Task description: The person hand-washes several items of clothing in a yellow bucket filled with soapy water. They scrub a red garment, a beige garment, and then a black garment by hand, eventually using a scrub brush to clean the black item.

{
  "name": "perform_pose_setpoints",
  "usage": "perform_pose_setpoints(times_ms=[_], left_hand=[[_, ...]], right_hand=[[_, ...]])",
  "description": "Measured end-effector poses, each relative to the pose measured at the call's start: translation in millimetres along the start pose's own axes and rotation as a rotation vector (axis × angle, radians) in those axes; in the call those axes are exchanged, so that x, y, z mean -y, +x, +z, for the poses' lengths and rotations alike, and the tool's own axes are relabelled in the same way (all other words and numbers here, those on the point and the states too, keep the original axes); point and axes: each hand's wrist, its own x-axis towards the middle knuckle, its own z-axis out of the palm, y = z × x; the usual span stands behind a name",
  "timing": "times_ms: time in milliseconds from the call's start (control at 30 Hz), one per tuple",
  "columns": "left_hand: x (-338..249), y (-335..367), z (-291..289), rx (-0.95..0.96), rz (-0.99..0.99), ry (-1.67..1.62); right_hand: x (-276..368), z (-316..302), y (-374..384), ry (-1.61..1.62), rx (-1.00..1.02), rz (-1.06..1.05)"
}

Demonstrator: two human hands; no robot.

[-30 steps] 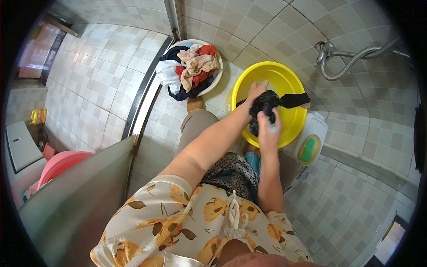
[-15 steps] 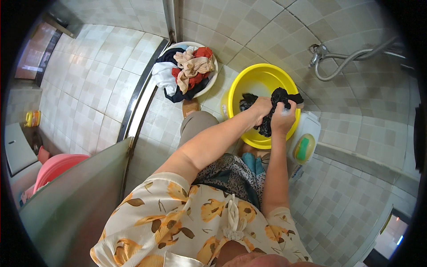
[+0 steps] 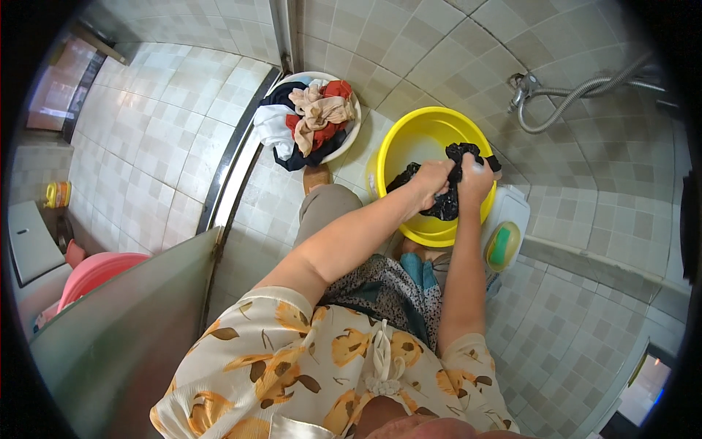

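Observation:
A wet black garment [image 3: 444, 208] with soapy foam on it is bunched between my two hands, above the yellow tub [image 3: 430, 113]. My left hand [image 3: 434, 180] is closed around one gathered part, and dark cloth hangs from it toward the inside of the tub. Closed on another part, my right hand [image 3: 477, 177] is at the tub's right side, with white suds on its back. Some of the black cloth sticks out past that hand near the rim. The garment's exact kind cannot be made out.
A pale basin [image 3: 355, 134] heaped with clothes [image 3: 320, 110] stands at the far left of the tub. To the right, a green sponge [image 3: 502, 246] lies in a dish on a white ledge. A wall tap [image 3: 523, 88] carries a metal hose. Frosted glass [image 3: 131, 329] and a pink basin [image 3: 99, 272] are left.
My hands have moved slightly apart, stretching the black garment between them; the left hand has turned a little. The garment hangs more spread out below my hands.

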Motion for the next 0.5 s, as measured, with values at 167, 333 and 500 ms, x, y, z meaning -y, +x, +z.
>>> perform_pose_setpoints(times_ms=[167, 333, 500], left_hand=[[6.6, 17.3, -6.5, -0.362, 0.371, 0.515], [18.8, 30.6, -13.1, -0.669, 0.198, 0.642], [40.7, 49.7, -13.3, 0.221, -0.131, -0.302]], right_hand=[[6.1, -11.9, -9.8, 0.893, -0.014, 0.223], [5.0, -12.8, 0.5, 1.012, -0.118, 0.176], [38.1, -40.8, -43.3, 1.104, 0.181, 0.541]])
